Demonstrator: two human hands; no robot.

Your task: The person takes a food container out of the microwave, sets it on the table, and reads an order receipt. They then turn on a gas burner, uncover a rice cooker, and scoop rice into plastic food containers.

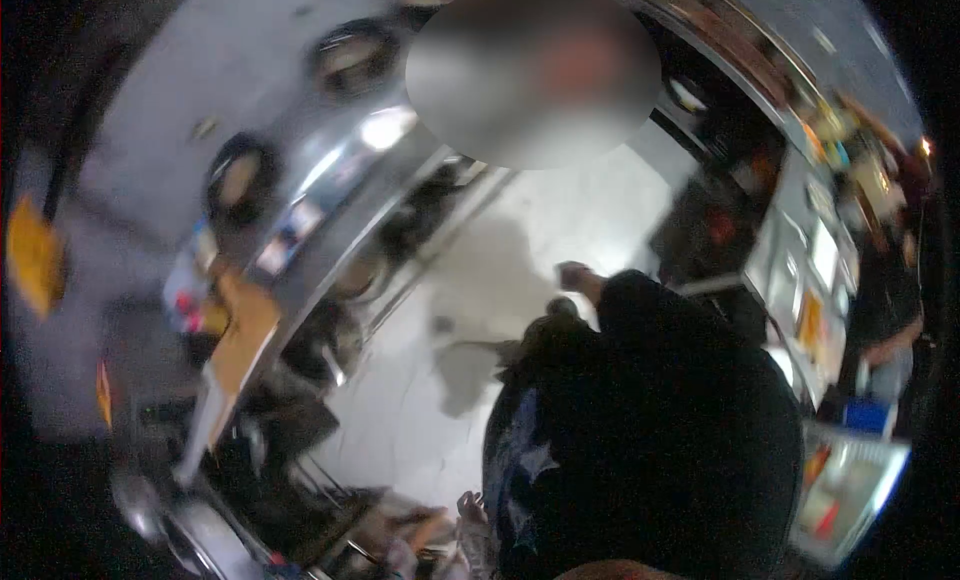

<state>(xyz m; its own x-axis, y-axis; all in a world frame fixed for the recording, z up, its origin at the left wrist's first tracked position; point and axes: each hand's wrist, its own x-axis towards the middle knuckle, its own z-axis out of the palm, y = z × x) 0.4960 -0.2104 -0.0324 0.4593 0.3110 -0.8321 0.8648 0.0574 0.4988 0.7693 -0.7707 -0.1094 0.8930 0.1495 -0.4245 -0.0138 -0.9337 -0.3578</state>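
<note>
The whole view is smeared by motion. A dark-clothed body (pixel 650 410) with a pale star-like print takes up the lower middle. At the end of a dark sleeve shows what looks like my right hand (pixel 580 277), over the pale floor (pixel 610 215); its fingers are too blurred to read. Low down, beside the dark clothing, a pale blurred shape (pixel 474 525) may be my left hand, close to a cluttered surface. I cannot make out anything held in either.
A metal counter (pixel 345 225) runs along the left, with a brown cardboard-like piece (pixel 250 320) near its end. Dark round shapes (pixel 240 180) stand beyond it. On the right are a cluttered worktop (pixel 815 270), another person (pixel 890 280) and a pale bin (pixel 845 490).
</note>
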